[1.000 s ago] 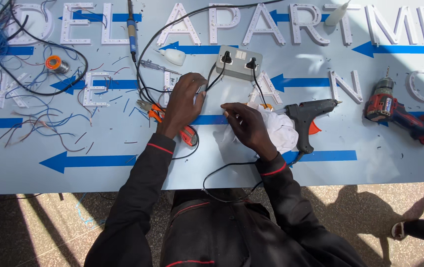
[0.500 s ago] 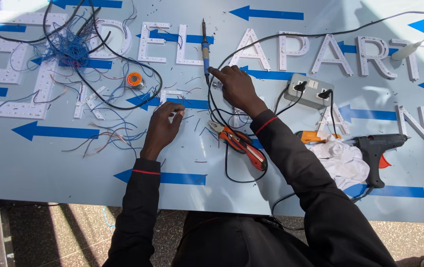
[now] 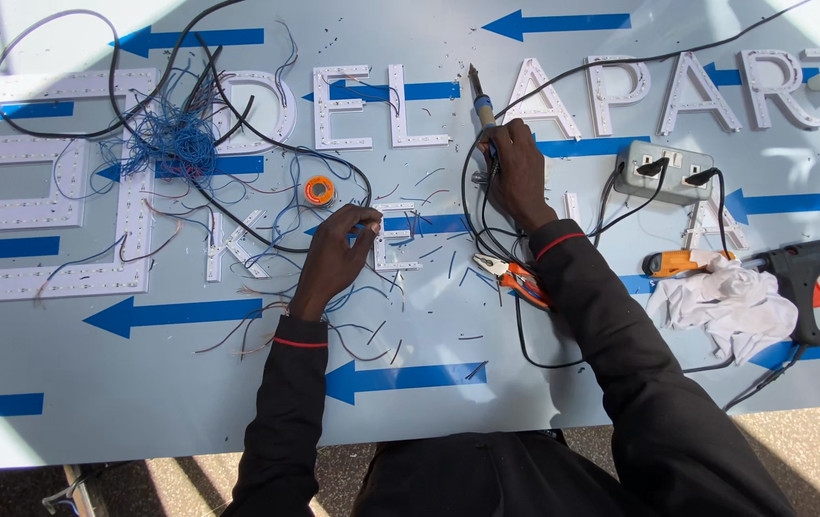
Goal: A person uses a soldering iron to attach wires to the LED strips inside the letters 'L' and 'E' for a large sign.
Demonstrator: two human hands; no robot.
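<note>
Surface: pale sheet printed with blue arrows, sunlit, tan floor below its near edge. Far left: white LED channel letters, tangle of thin blue wire. Small orange solder spool just beyond the left hand, fingers pinched together on thin wire at a small white letter. Orange-handled pliers between the arms. Right hand clamped on blue-handled soldering iron, tip pointing away. Right: grey power strip, white rag, black glue gun.
</note>
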